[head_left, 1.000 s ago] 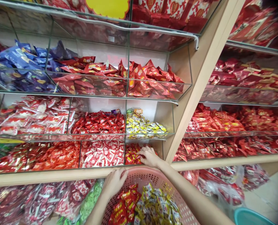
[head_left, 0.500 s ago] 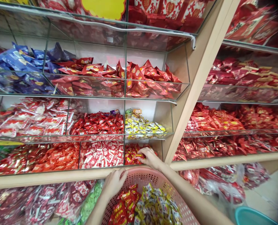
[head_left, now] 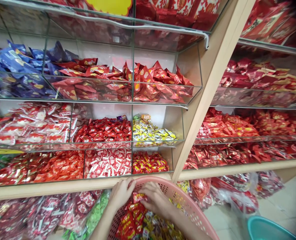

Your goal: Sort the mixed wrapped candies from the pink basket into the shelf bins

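Observation:
A pink perforated plastic basket (head_left: 195, 208) stands against the lower shelf edge. My left hand (head_left: 121, 194) is closed over its left rim. My right hand (head_left: 154, 197) is inside the basket, its fingers curled around a red candy packet (head_left: 139, 197) with yellow print. Beneath it lie more red candies (head_left: 127, 225) on the left and yellow-and-white wrapped candies (head_left: 157, 226) on the right, partly covered by my right forearm. Just beyond the basket, a glass-fronted bin holds matching red-and-yellow candies (head_left: 150, 163).
Above that bin sit yellow-and-white candies (head_left: 152, 133). Red-and-white candies (head_left: 109, 163) fill the bin to its left. A slanted wooden post (head_left: 212, 86) divides the shelving. Bagged sweets (head_left: 48, 213) lie under the shelf, and a teal tub (head_left: 270, 228) stands on the floor.
My right hand has left the red candy bin and come back down into the basket with a red packet. My left hand remains on the rim.

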